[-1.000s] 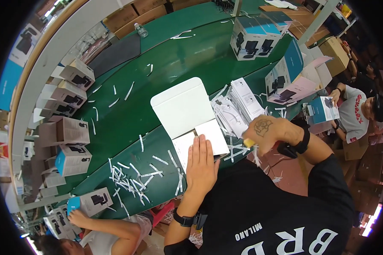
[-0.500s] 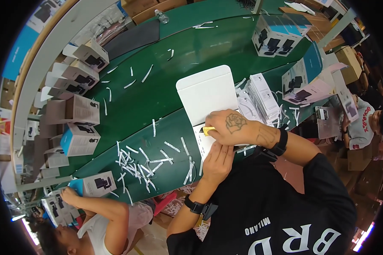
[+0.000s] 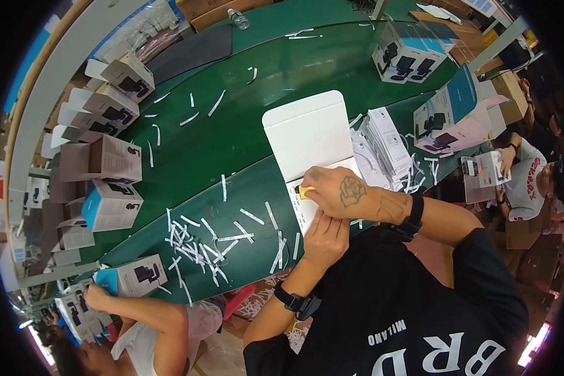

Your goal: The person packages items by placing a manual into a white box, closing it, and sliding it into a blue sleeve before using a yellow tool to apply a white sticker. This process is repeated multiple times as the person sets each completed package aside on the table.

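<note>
A white carton (image 3: 308,135) lies in front of me with its broad flap standing open on the far side. My right hand (image 3: 339,189) is closed over its near part and pinches a small yellow object (image 3: 306,193) with a dark end; its kind is mostly hidden by the fingers. Just nearer to me, my left hand (image 3: 326,241) grips the carton's near edge, fingers pressed together and thumb out of sight. The fingertips of the left hand touch the underside of the right. What lies inside the carton under my hands is hidden.
White flat packs (image 3: 385,141) are piled right of the carton. Paper strips (image 3: 197,247) litter the green table (image 3: 263,69). Printed boxes stand at left (image 3: 116,160) and right (image 3: 445,119). A co-worker (image 3: 150,326) handles a box at lower left; another person (image 3: 523,175) is at far right.
Both hands stay on the carton, with only a slight shift of the fingers. The yellow object is more covered now. At far right, the other person's hands now hold a white box.
</note>
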A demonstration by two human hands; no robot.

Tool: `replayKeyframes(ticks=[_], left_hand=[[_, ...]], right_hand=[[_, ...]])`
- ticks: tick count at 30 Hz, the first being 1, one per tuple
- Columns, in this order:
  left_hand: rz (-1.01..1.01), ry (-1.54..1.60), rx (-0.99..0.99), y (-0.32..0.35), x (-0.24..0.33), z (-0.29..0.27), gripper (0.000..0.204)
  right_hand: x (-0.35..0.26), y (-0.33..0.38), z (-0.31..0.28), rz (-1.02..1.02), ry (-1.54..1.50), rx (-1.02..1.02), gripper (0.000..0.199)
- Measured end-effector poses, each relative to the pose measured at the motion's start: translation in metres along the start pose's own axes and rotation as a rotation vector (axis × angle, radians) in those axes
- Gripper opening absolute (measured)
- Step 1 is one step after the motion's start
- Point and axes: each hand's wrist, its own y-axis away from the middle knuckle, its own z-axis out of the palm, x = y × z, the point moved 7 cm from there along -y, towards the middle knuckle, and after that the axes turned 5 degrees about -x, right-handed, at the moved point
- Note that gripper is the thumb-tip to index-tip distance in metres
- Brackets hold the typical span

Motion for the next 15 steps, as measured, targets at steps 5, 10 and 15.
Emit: replayKeyframes(ticks=[5,10,15], left_hand=[[0.004,-0.017,0.006,0.000,-0.001,0.001,0.029],[0.020,-0.054,0.043,-0.005,0.005,-0.003,0.027],[0.008,-0.057,0.006,-0.003,0.005,-0.004,0.031]], right_hand=[[-0.015,-0.008,-0.004,-0.071,0.309,-0.087,0.021],[-0.017,-0.022,-0.007,-0.044,0.347,-0.121,0.019],[-0.014,-0.006,-0.019,-0.215,-0.657,-0.081,0.018]])
